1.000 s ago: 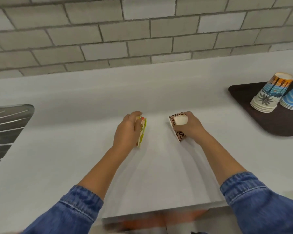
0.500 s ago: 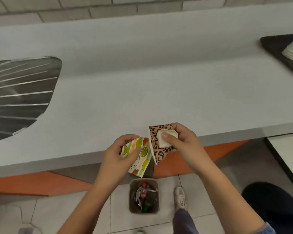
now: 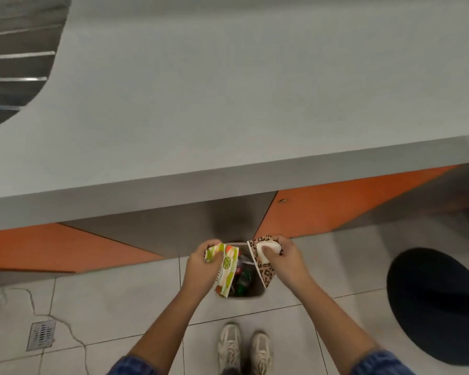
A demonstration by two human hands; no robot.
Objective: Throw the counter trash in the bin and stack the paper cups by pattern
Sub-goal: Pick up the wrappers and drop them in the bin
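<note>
Step in hand: binning the counter trash; both hands hang over the bin [image 3: 242, 296] in the lower middle of the frame.
Left hand [image 3: 201, 266]: fingers curled round a flattened fruit-print piece [image 3: 226, 270], which hangs down over the bin's left edge.
Right hand [image 3: 289, 263]: thumb presses a white wad [image 3: 266, 249] against a flattened leopard-print piece [image 3: 266, 273], held over the bin's right edge.
Bin: on the floor tiles against the orange and grey cabinet front, already holding some rubbish (bottles, I think; it is too dark to tell).
Next move: probably just letting go with both hands; each piece sits near an edge, so a small shift inward would help them drop in cleanly.
Paper cups: not in view; stacking looks to be left for later.
Counter [image 3: 228, 104]: grey, filling the upper half of the frame.
</note>
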